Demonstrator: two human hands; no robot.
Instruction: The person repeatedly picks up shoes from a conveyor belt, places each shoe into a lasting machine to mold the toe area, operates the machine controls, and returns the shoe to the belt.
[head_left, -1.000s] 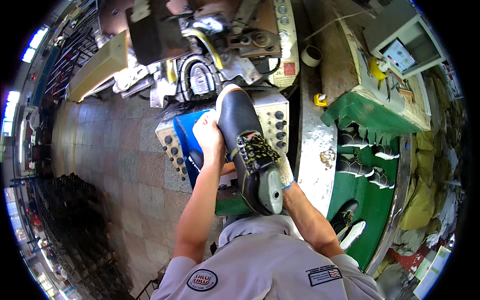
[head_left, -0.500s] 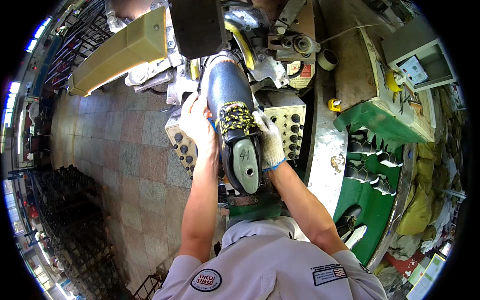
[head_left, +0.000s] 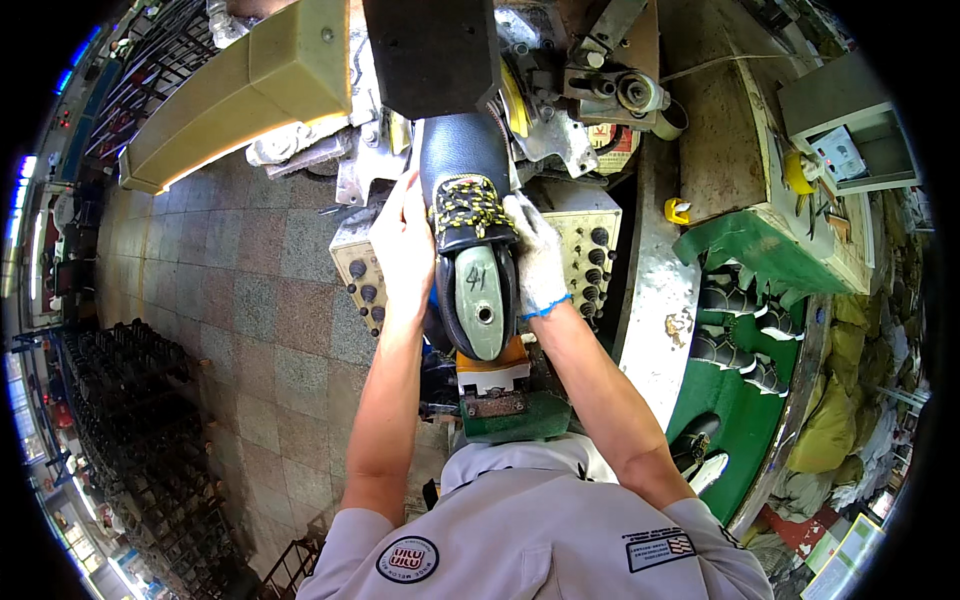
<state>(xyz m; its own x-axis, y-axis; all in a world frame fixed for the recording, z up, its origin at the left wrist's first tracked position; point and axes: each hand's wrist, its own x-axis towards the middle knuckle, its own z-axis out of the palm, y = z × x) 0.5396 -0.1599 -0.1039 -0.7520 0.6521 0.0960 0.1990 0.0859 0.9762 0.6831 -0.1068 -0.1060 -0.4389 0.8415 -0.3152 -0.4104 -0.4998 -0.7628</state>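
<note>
black shoes (head_left: 718, 350) with pale soles lie on a green surface (head_left: 755, 425)

Laced shoe (head_left: 472, 208), a last (head_left: 480, 300) inside it, between my left hand (head_left: 404, 248) and right hand (head_left: 538, 255); toe under the machine plate (head_left: 432, 55) before me; rack (head_left: 130, 430) far left; more shoes (head_left: 722, 351) in the trough (head_left: 750, 428), right.

Black plate (head_left: 432, 60) overhangs the shoe (head_left: 465, 150); knobbed panels (head_left: 575, 235) flank it; open room lies left, above floor (head_left: 260, 270).
</note>
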